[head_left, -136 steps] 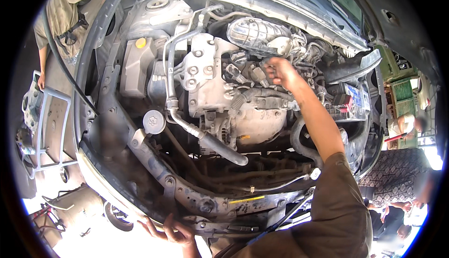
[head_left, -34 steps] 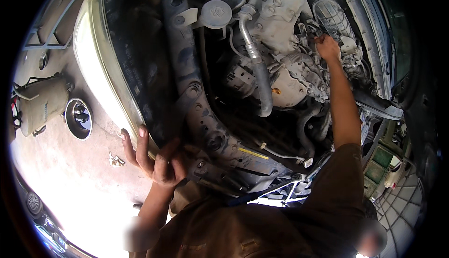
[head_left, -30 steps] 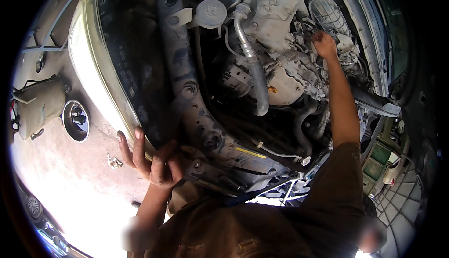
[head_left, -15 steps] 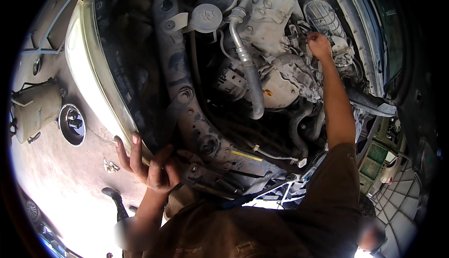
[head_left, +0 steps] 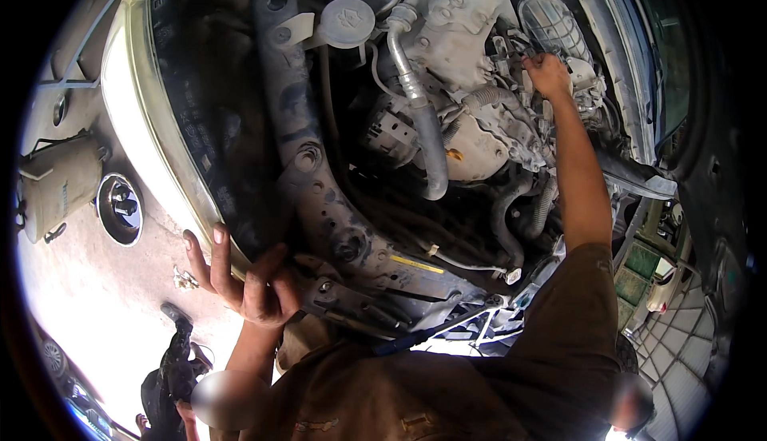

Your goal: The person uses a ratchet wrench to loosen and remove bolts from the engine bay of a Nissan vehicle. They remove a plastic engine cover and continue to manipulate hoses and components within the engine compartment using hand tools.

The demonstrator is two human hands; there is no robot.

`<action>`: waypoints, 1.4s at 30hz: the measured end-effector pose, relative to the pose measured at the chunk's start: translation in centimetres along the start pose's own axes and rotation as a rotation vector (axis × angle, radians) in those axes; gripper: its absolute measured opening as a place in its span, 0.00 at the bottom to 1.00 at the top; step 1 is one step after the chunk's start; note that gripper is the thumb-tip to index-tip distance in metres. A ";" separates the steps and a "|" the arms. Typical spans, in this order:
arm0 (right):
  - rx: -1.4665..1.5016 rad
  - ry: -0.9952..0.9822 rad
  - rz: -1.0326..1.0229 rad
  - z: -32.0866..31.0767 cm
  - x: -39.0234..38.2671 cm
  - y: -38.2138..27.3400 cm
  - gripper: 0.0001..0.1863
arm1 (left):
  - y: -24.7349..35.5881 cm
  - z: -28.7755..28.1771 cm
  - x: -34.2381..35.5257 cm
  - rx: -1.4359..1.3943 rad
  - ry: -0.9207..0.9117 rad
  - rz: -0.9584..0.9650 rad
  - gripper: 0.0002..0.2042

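Engine (head_left: pixel 471 57) sits far right in the open bay, and the right hand (head_left: pixel 548 73) is curled around some small fitting or wire up by the ribbed air hose (head_left: pixel 551 21), can't tell exactly which part. Left hand (head_left: pixel 244 281) is open, fingers spread, braced on the near front crossmember (head_left: pixel 319 193). Hoses look connected and nothing's pulled out, so I'd guess it's early days

A: On the ground at left?
B: Beige canister (head_left: pixel 57 189), round dark pan (head_left: pixel 120 209) beside it, small metal bits (head_left: pixel 185 280) nearby.
A: Right edge?
B: Green crates (head_left: pixel 639 259), possibly a white bottle (head_left: pixel 660 295), tiled floor (head_left: pixel 679 353).
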State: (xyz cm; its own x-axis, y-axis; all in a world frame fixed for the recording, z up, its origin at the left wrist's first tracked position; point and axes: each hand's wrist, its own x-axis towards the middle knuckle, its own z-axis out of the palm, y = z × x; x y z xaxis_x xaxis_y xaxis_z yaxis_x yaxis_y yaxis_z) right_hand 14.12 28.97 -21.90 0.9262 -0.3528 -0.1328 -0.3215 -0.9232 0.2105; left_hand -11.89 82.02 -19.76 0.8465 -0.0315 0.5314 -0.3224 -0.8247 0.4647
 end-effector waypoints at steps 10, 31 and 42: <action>0.199 -0.023 -0.124 0.8 0.5 2.2 0.19 | 0.0 0.1 0.2 0.004 0.006 0.003 0.12; 0.041 -0.002 -0.026 0.1 -0.6 1.0 0.24 | -0.1 0.3 -0.1 -0.007 0.027 0.005 0.12; 0.136 -0.020 -0.067 0.3 -0.8 1.6 0.20 | 0.0 0.2 0.1 0.015 0.017 0.025 0.12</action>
State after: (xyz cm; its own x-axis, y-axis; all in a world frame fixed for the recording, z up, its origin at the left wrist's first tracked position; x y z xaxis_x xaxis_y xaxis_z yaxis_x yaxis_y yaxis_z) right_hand 12.77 27.76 -21.78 0.9428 -0.2913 -0.1620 -0.2839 -0.9565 0.0679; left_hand -11.68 81.90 -19.85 0.8308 -0.0424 0.5549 -0.3367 -0.8322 0.4405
